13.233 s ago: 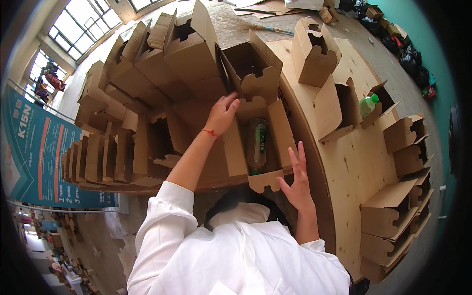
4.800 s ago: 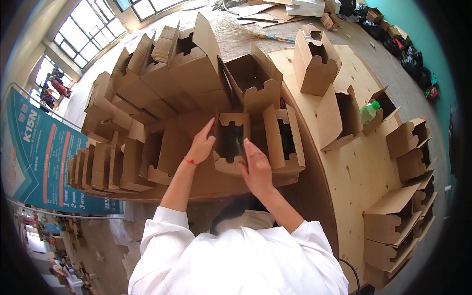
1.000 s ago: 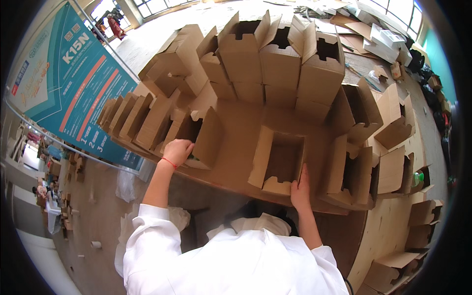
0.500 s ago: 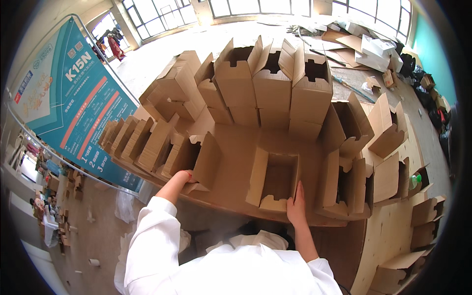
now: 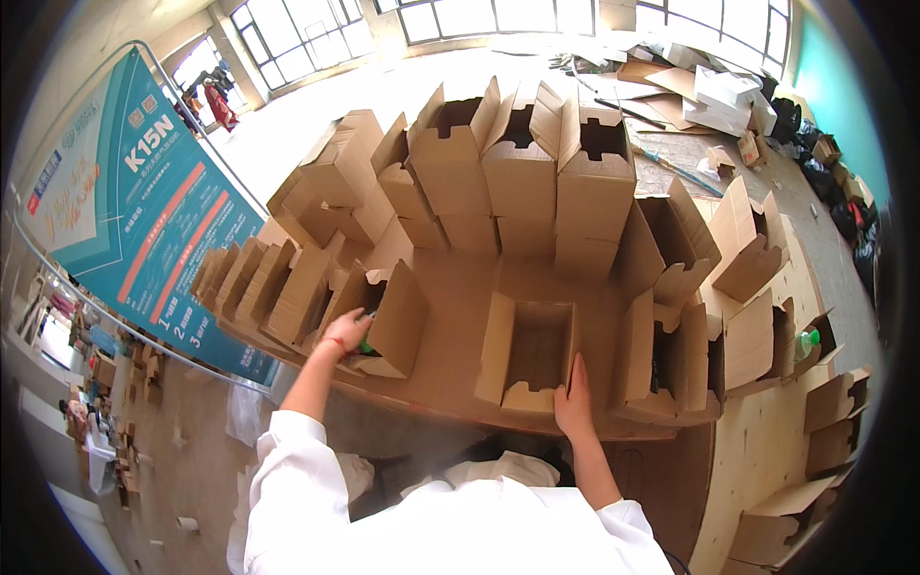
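At the front left of the brown table, my left hand (image 5: 350,331) reaches into an open cardboard box (image 5: 401,321). Its fingers are closed on a green item (image 5: 364,346), mostly covered by the hand and box; its kind cannot be made out. Right of centre stands a second open cardboard box (image 5: 495,347), its inside bare as far as it shows. My right hand (image 5: 573,402) holds this box at its near right corner, thumb by the front flap and straight fingers along the right side.
Tall open cartons (image 5: 450,172) line the table's back. Narrow boxes (image 5: 273,287) stand in a row at left; more open boxes (image 5: 661,359) crowd the right, one with a green-capped bottle (image 5: 808,342). A teal banner (image 5: 144,211) stands left.
My left hand has come up out of the left box a little, and green now shows beneath it. My right hand stays on its box. The whole view has shifted slightly.
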Tool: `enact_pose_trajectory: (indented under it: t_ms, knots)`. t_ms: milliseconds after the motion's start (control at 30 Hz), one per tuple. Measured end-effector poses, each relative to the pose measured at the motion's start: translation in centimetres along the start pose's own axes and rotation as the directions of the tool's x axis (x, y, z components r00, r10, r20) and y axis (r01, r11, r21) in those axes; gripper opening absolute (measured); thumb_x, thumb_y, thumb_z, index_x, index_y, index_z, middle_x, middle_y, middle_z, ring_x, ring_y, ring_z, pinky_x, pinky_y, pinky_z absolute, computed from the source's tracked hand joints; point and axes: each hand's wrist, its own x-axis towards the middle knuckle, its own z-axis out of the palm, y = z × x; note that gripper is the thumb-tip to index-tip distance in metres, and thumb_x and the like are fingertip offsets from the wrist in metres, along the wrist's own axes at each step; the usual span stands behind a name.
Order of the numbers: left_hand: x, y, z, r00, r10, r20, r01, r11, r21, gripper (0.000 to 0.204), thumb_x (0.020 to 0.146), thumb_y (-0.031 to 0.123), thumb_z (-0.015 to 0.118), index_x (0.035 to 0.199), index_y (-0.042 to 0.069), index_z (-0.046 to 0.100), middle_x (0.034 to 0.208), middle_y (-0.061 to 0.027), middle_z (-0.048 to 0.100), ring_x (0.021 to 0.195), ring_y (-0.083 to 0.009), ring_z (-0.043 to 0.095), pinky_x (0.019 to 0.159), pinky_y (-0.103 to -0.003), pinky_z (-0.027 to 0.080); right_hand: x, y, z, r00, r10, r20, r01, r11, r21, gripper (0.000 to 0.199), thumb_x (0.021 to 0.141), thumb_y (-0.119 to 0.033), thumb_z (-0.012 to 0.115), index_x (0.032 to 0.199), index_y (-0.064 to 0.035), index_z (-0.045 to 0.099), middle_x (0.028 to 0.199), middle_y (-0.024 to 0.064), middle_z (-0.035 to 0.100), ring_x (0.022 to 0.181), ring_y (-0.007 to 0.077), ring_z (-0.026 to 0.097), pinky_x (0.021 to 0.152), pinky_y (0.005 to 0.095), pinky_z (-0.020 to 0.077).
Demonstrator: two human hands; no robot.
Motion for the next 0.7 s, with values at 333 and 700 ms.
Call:
enact_pose_trajectory:
  t_ms: [333, 700]
  knots:
    - [-13.2, 1.1, -8.0, 0.974, 0.174, 0.145, 0.029, 0.542, -0.840, 0.072, 0.089, 0.063, 0.039, 0.123, 0.000, 0.049, 0.097, -0.0144, 0.061, 0.058, -0.0224, 0.060, 0.046, -0.029, 0.050, 0.0, -1.2, -1.0, 1.000, 0.007, -0.005, -0.007, 0.998, -0.058, 0.073, 0.086, -0.010, 0.052, 0.149, -0.0013, 0.018, 0.153, 0.0213, 0.019, 0.141, 0.0359, 0.024, 0.114, 0.0386, 0.0261]
    - [-18.5, 14.9, 8.6, 0.664, 0.372, 0.648, 0.447, 0.497, -0.744, 0.066, 0.094, 0.057, 0.041, 0.139, 0.009, 0.040, 0.099, -0.0134, 0.065, 0.073, -0.0247, 0.063, 0.064, -0.035, 0.051, 0.1, -1.5, -0.5, 0.999, -0.046, -0.014, 0.045, 0.994, -0.096, 0.075, 0.083, -0.008, 0.054, 0.149, -0.0006, 0.018, 0.153, 0.0239, 0.017, 0.140, 0.0386, 0.025, 0.112, 0.0412, 0.0283]
